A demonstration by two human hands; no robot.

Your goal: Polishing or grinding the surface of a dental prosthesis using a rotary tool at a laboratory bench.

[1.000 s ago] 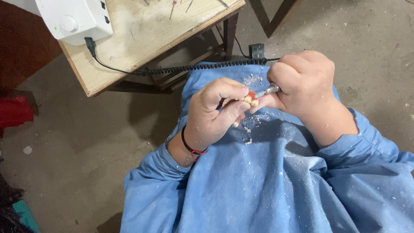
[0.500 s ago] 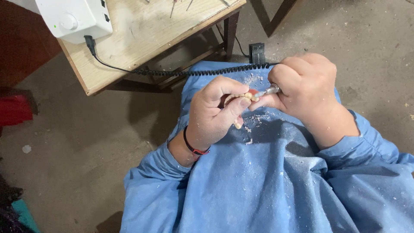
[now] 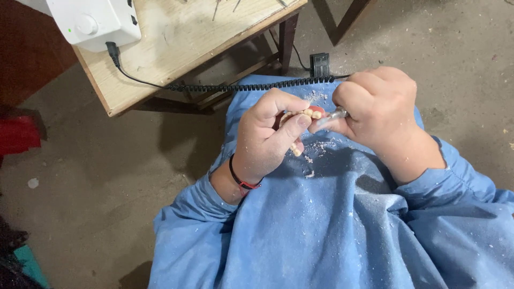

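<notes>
The left hand (image 3: 267, 136) has its fingers curled tight around a set of false teeth (image 3: 306, 116), held over the blue lap. The right hand (image 3: 377, 104) grips a small grinding tool (image 3: 333, 115), tip pointing left, touching the teeth from the right.

I saw a small denture piece (image 3: 309, 114) with cream teeth and pink base, tilted, touched by a slim metal handpiece tip (image 3: 333, 116).
</notes>
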